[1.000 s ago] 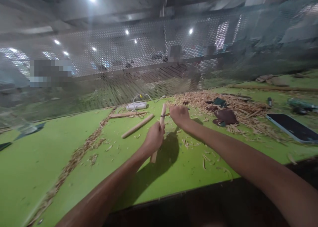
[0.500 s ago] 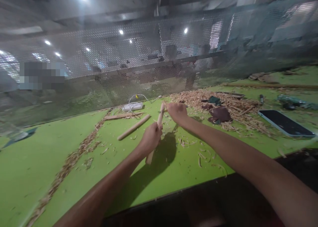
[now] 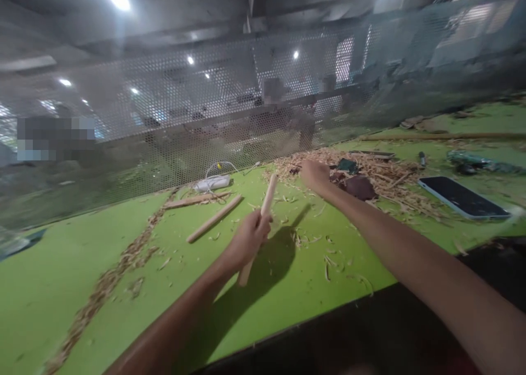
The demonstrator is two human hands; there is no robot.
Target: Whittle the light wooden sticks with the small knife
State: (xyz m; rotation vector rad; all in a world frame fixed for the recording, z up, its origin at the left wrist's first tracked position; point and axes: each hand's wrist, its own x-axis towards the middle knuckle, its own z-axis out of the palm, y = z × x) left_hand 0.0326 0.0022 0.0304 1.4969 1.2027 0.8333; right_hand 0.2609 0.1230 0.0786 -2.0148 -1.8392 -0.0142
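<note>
My left hand (image 3: 249, 237) is wrapped round the middle of a pale wooden stick (image 3: 269, 195), which slants up and away from me above the green table (image 3: 312, 287). Its lower end sticks out below my fist. My right hand (image 3: 315, 176) is closed, to the right of the stick's far end and apart from it, by the heap of wood shavings (image 3: 386, 180). Whatever the right fingers grip is hidden from view. To the left of my left hand lies a second, rounded wooden stick (image 3: 215, 218).
A flat wooden strip (image 3: 197, 200) and a white device with a cable (image 3: 212, 183) lie at the back left. Dark red scraps (image 3: 360, 187) rest on the shavings. A phone (image 3: 464, 197) is at the right. A mesh screen (image 3: 230, 117) stands behind the table.
My right hand has moved off the far end of the stick, to the right. My left hand still holds the stick. The view has shifted slightly.
</note>
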